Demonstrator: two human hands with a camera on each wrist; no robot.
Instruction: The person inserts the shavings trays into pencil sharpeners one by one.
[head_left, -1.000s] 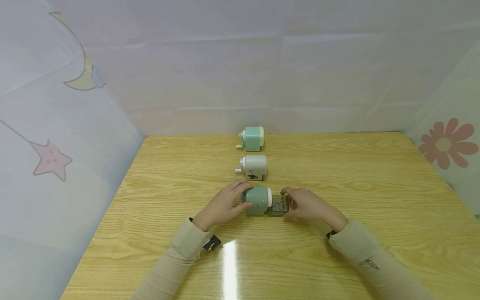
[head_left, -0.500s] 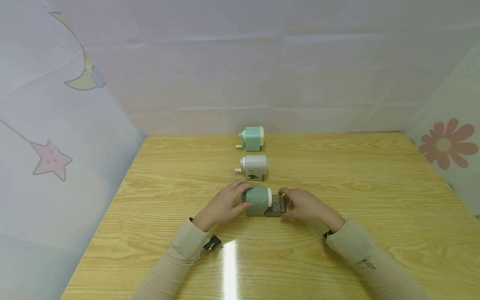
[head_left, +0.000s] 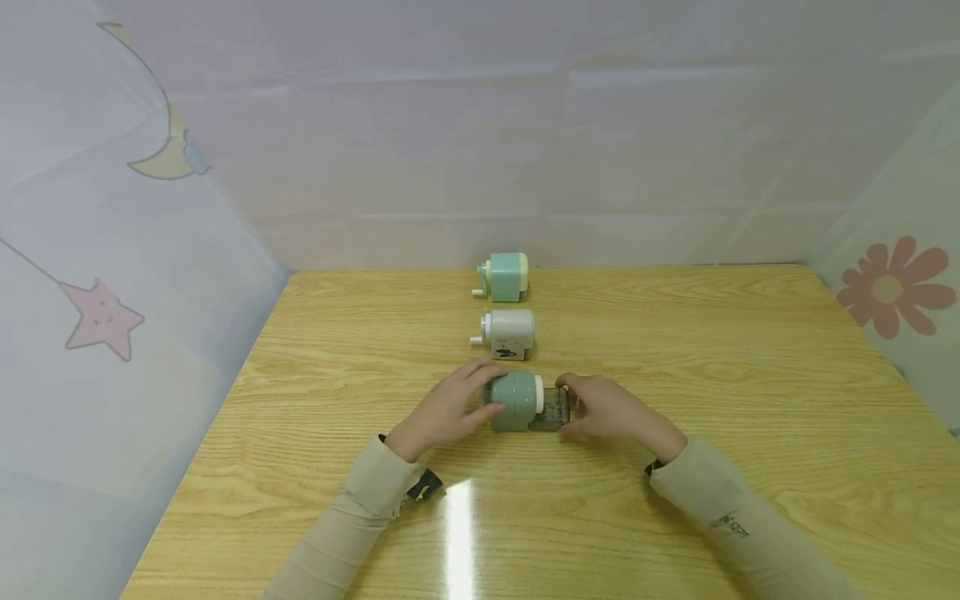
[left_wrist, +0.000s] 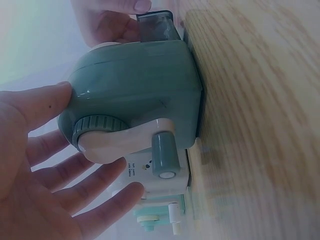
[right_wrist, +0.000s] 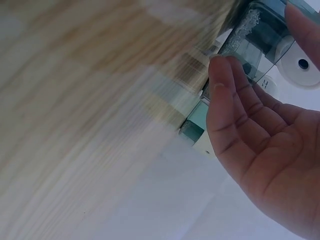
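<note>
A dark green pencil sharpener (head_left: 515, 402) with a white front ring stands on the wooden table. My left hand (head_left: 448, 412) holds its body from the left, thumb on the near side and fingers around the far side. In the left wrist view, its pale crank with a green knob (left_wrist: 166, 155) is close to the fingers. From the sharpener's right end sticks a clear smoky shavings drawer (head_left: 553, 410), partly pulled out, with shavings inside. My right hand (head_left: 611, 410) holds the drawer's outer end between thumb and fingers.
Behind the green sharpener stands a white pencil sharpener (head_left: 512, 333) with a dark print. Farther back is a light teal one (head_left: 507, 277) with a cream front. Both have cranks pointing left. The wooden table (head_left: 712, 358) meets a pale curtain behind.
My right hand has moved slightly left with the drawer, which now sticks out less from the sharpener. The left hand has stayed in place on the body.
</note>
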